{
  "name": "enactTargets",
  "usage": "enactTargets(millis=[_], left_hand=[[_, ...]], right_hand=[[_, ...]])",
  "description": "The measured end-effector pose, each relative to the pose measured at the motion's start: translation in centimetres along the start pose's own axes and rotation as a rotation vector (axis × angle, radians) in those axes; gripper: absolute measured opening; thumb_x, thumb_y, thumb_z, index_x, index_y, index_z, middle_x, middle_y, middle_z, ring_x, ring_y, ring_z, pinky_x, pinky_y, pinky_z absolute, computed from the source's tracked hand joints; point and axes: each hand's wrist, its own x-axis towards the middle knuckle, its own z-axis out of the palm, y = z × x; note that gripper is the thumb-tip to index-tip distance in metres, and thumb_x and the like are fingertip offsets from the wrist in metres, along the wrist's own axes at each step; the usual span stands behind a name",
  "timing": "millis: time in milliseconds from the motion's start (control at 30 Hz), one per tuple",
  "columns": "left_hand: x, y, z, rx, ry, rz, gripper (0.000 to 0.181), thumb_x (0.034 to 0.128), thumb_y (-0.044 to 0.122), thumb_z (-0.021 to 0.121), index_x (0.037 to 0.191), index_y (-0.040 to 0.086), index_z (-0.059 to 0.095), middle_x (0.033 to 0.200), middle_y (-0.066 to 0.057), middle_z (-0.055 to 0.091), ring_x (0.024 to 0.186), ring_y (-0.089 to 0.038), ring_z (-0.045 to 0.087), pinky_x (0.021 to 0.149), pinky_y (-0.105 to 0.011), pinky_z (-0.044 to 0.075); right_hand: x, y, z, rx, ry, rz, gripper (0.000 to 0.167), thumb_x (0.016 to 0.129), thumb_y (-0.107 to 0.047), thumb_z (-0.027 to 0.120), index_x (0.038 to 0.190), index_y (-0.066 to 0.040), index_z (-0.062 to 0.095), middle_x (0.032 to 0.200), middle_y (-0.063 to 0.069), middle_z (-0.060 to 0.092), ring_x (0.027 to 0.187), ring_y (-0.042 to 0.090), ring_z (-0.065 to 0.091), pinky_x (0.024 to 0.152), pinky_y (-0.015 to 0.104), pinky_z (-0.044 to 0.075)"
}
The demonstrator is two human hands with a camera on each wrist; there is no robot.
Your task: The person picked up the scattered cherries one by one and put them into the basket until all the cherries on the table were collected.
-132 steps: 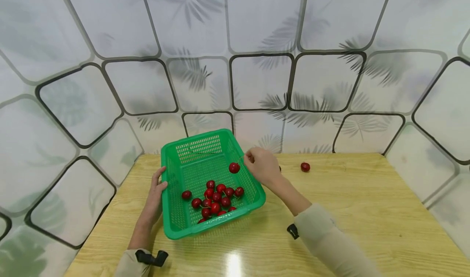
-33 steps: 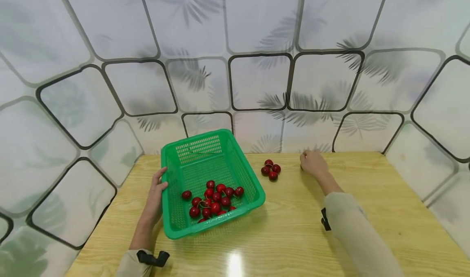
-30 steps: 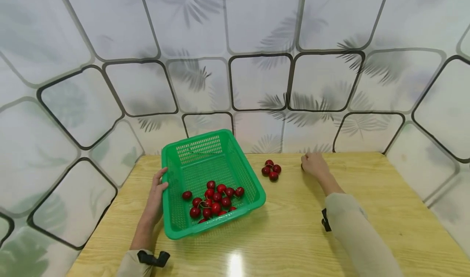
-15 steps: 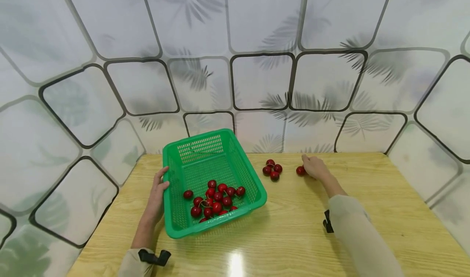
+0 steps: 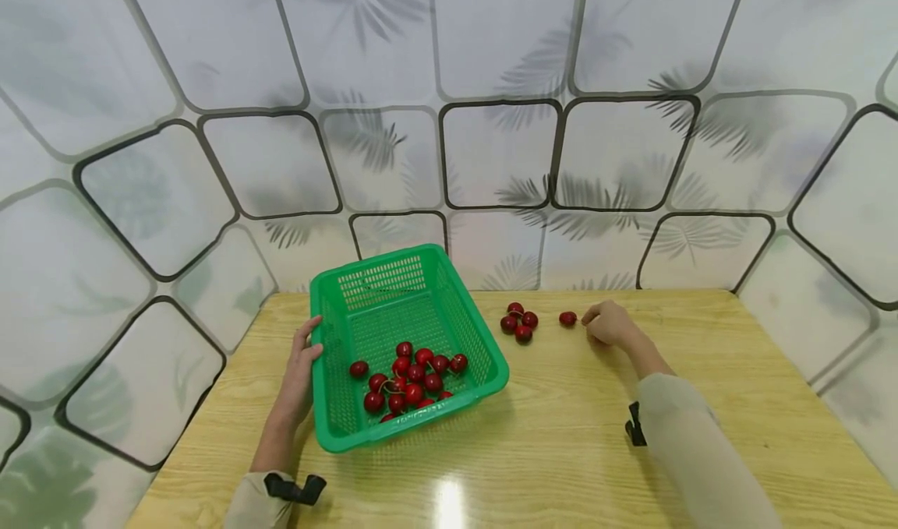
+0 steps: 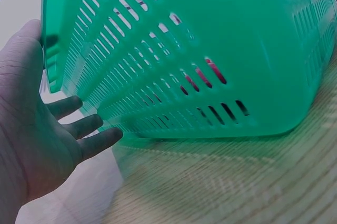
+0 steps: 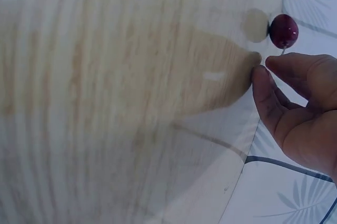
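A green plastic basket stands on the wooden table with several red cherries gathered in its near half. My left hand rests at its left rim; the left wrist view shows fingers spread, fairly straight, along the outer wall. To the right of the basket, a single cherry lies on the table, its stem pointing toward my right hand. In the right wrist view, thumb and index finger are close together beside the stem of that cherry, a small gap between their tips.
Between the basket and the lone cherry sits a cluster of several cherries on the table. A patterned curtain hangs behind the table's far edge and at both sides.
Over the last second my right hand has shifted the lone cherry slightly left and moved right of it. Before that, it held a cherry over the basket. The left hand stays put.
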Motion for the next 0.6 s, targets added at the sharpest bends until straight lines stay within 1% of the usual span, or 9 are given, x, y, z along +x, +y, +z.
enactTargets(millis=[67, 167, 267, 333, 400, 467, 600], left_hand=[[0.0, 0.0, 0.0, -0.002, -0.002, -0.001, 0.048, 0.1068, 0.022, 0.028, 0.154, 0.020, 0.019, 0.151, -0.023, 0.023, 0.109, -0.013, 0.055, 0.083, -0.025, 0.052], [0.0, 0.0, 0.0, 0.000, -0.002, -0.006, 0.048, 0.1070, 0.023, 0.028, 0.154, 0.020, 0.019, 0.152, -0.023, 0.022, 0.109, -0.013, 0.055, 0.083, -0.024, 0.052], [-0.1, 0.0, 0.1, 0.002, -0.004, -0.009, 0.048, 0.1072, 0.023, 0.028, 0.154, 0.020, 0.019, 0.152, -0.023, 0.022, 0.109, -0.013, 0.055, 0.083, -0.025, 0.052], [-0.1, 0.0, 0.1, 0.003, -0.006, -0.010, 0.048, 0.1073, 0.023, 0.028, 0.155, 0.020, 0.018, 0.152, -0.023, 0.022, 0.109, -0.013, 0.055, 0.083, -0.025, 0.052], [-0.1, 0.0, 0.1, 0.003, -0.006, -0.013, 0.048, 0.1075, 0.024, 0.028, 0.155, 0.020, 0.018, 0.153, -0.022, 0.021, 0.110, -0.013, 0.054, 0.083, -0.025, 0.052], [-0.1, 0.1, 0.1, 0.003, -0.007, -0.015, 0.049, 0.1075, 0.024, 0.028, 0.155, 0.021, 0.017, 0.154, -0.021, 0.021, 0.112, -0.015, 0.054, 0.084, -0.025, 0.052], [-0.1, 0.2, 0.1, 0.006, -0.011, -0.011, 0.049, 0.1076, 0.024, 0.027, 0.155, 0.020, 0.017, 0.155, -0.021, 0.020, 0.115, -0.018, 0.051, 0.084, -0.025, 0.051]], right_hand=[[0.0, 0.2, 0.2, -0.056, 0.029, -0.033, 0.025, 0.083, 0.002, 0.057, 0.103, 0.011, 0.069, 0.094, 0.023, 0.069, 0.067, 0.021, 0.054, 0.059, 0.033, 0.046], [0.0, 0.4, 0.7, -0.112, 0.071, -0.080, 0.019, 0.088, -0.003, 0.062, 0.098, 0.009, 0.071, 0.092, 0.023, 0.069, 0.073, 0.027, 0.061, 0.065, 0.039, 0.052], [-0.1, 0.4, 1.1, -0.149, 0.099, -0.114, 0.018, 0.091, -0.004, 0.061, 0.098, 0.009, 0.072, 0.095, 0.024, 0.070, 0.084, 0.035, 0.065, 0.074, 0.046, 0.054], [-0.3, 0.2, 1.3, -0.149, 0.105, -0.115, 0.019, 0.092, -0.005, 0.060, 0.099, 0.008, 0.073, 0.097, 0.024, 0.070, 0.088, 0.037, 0.066, 0.076, 0.048, 0.054], [-0.4, -0.1, 1.4, -0.148, 0.109, -0.123, 0.020, 0.092, -0.005, 0.059, 0.097, 0.007, 0.074, 0.096, 0.023, 0.070, 0.087, 0.036, 0.065, 0.076, 0.047, 0.054], [-0.5, -0.4, 1.4, -0.132, 0.114, -0.114, 0.020, 0.093, -0.005, 0.058, 0.097, 0.006, 0.074, 0.094, 0.021, 0.071, 0.082, 0.032, 0.064, 0.072, 0.044, 0.053], [-0.4, -1.2, 1.4, -0.114, 0.143, -0.132, 0.021, 0.094, -0.005, 0.057, 0.099, 0.007, 0.074, 0.093, 0.020, 0.071, 0.073, 0.024, 0.060, 0.068, 0.039, 0.050]])
